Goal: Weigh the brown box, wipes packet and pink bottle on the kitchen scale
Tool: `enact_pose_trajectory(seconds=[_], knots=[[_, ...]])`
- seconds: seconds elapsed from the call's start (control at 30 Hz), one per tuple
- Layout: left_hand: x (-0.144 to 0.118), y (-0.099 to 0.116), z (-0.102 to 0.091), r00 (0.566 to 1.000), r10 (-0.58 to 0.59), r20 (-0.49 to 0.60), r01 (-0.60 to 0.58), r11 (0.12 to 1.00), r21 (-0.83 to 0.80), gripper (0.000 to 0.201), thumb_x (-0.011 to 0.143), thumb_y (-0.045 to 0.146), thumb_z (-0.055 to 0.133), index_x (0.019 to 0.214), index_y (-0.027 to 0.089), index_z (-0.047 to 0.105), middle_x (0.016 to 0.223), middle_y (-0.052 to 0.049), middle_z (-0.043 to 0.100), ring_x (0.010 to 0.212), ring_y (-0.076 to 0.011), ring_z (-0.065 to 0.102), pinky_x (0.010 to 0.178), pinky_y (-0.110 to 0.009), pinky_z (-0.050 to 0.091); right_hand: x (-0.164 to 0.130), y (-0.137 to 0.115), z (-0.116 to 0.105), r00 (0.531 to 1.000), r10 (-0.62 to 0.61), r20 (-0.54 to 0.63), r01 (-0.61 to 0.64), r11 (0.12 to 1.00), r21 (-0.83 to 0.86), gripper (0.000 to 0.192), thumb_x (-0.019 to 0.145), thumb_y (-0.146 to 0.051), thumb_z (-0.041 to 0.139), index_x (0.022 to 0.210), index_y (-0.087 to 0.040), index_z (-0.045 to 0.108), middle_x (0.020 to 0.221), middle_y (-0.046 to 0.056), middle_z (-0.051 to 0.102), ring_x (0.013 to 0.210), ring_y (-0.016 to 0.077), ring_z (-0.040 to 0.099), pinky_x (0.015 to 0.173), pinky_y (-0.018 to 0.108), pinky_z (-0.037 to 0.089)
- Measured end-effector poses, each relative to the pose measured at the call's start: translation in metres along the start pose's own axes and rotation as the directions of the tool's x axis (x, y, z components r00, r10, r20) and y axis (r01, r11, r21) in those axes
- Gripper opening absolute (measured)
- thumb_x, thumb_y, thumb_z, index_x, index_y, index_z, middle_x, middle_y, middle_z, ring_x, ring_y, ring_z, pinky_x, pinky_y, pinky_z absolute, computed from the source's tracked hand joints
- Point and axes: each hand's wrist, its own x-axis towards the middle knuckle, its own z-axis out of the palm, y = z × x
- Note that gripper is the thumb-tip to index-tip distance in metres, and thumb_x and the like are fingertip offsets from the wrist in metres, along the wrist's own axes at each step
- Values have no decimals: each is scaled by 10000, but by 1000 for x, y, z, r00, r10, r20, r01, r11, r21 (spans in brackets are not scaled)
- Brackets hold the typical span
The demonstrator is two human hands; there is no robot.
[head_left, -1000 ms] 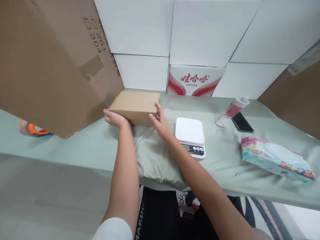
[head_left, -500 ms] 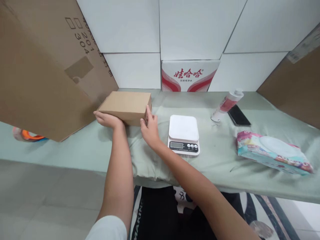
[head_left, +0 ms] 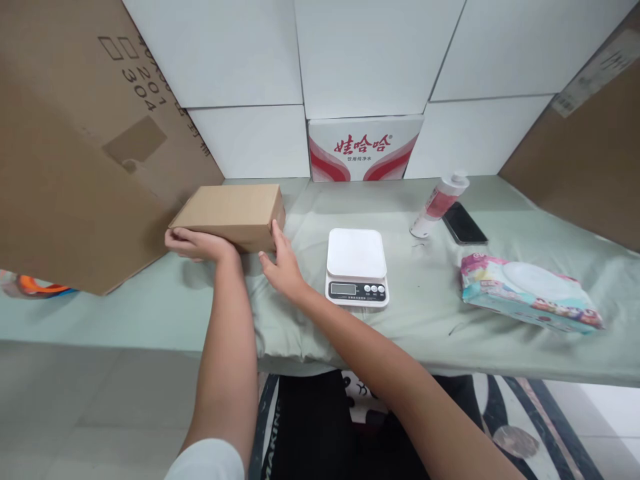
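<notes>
A small closed brown cardboard box [head_left: 227, 207] lies on the pale green cloth-covered table [head_left: 150, 307], at its far left. My left hand [head_left: 193, 243] is curled along the box's near left edge. My right hand [head_left: 281, 263] presses with straight fingers against the box's near right corner, so the box sits between both hands. A white digital kitchen scale [head_left: 357, 257] with nothing on its plate stands just right of my right hand.
A big brown cardboard sheet [head_left: 65, 167] leans over the table's left side, with an orange object [head_left: 30, 285] under it. White cartons and a red-and-white carton [head_left: 364, 150] line the back. A bottle [head_left: 437, 203], a phone [head_left: 464, 223] and a wipes pack [head_left: 530, 300] lie right.
The small box has slid a little left, away from the scale, with both hands on it. My right hand moved from the box's right end to its near corner.
</notes>
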Motion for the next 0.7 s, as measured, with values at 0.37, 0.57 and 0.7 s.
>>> enact_pose_trajectory(seconds=[0.37, 0.57, 0.7], knots=[[-51, -8, -8, 583, 803, 123, -808, 589, -17, 572, 1069, 475, 230, 1447, 117, 467, 1564, -239, 452, 1485, -310, 414, 1217, -548, 310, -26, -91, -117, 834, -396, -383, 345, 918, -198, 550, 1000, -391, 584, 1512, -263, 428, 1589, 114, 465, 1453, 257, 507, 1153, 479, 532], [-105, -16, 4, 33, 883, 469, -797, 306, -520, 563, 1041, 566, 311, 1336, 185, 601, 1303, -191, 674, 1274, -299, 626, 1128, -478, 424, -26, -58, -284, 430, -434, -792, -107, 846, -522, 679, 883, -368, 578, 1515, -240, 364, 1534, 157, 454, 1473, 314, 449, 1246, 622, 341], [-117, -14, 6, -141, 687, 713, -727, 417, -546, 468, 1059, 395, 314, 1300, 190, 659, 995, -96, 776, 903, -217, 714, 853, -337, 511, -12, -3, -321, 444, -174, -879, -205, 936, -288, 731, 779, -358, 649, 1445, -178, 406, 1373, 172, 576, 1290, 305, 579, 1175, 577, 432]])
